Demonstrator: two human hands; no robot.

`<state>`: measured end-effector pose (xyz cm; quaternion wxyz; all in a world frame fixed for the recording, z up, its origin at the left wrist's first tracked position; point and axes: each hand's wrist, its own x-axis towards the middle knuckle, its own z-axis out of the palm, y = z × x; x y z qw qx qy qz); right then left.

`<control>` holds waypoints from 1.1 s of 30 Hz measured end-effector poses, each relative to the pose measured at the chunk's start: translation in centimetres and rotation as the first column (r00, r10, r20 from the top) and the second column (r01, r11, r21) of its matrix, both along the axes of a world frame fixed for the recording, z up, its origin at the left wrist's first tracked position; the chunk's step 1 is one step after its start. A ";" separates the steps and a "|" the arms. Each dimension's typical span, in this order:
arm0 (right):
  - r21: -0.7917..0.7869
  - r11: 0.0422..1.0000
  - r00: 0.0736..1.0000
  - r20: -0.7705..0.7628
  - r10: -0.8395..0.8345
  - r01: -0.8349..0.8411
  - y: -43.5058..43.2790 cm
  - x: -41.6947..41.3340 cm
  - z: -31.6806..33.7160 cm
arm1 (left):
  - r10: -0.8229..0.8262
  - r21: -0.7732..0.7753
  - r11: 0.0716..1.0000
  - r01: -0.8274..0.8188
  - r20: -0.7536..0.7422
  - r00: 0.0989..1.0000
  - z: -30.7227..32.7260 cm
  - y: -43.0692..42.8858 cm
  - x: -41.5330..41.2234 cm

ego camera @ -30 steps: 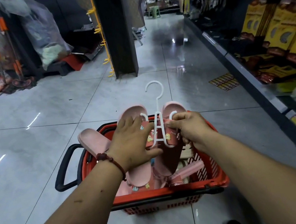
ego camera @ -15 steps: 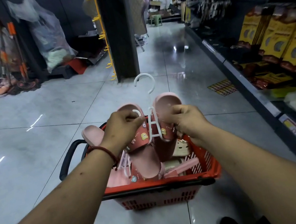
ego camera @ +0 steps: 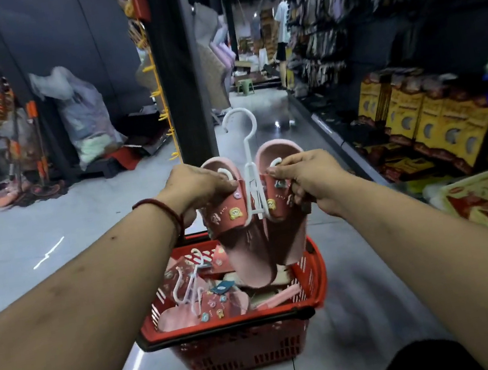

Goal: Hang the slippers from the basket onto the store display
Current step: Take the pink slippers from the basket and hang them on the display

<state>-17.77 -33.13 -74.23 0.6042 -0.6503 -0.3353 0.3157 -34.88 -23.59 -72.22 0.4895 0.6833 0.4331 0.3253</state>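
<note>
The task looks barely begun. Whether any pair already hangs on display cannot be told from the blurred shelving (ego camera: pixel 341 143) on the right. The red basket (ego camera: pixel 237 352) on the near floor holds more pink slippers (ego camera: pixel 211 310) on white hangers. One pair of slippers (ego camera: pixel 246 248) is lifted above it, hooked nowhere. The left hand (ego camera: pixel 194 183) curls over the left strap and the right hand (ego camera: pixel 308 177) pinches the right strap. The hanger (ego camera: pixel 253 183) has its hook up and free.
</note>
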 end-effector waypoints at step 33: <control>0.173 0.585 0.526 0.291 -0.799 0.792 -39.4 9.9 19.5 | -0.769 0.596 0.531 0.602 0.040 0.638 16.9 -28.8 26.2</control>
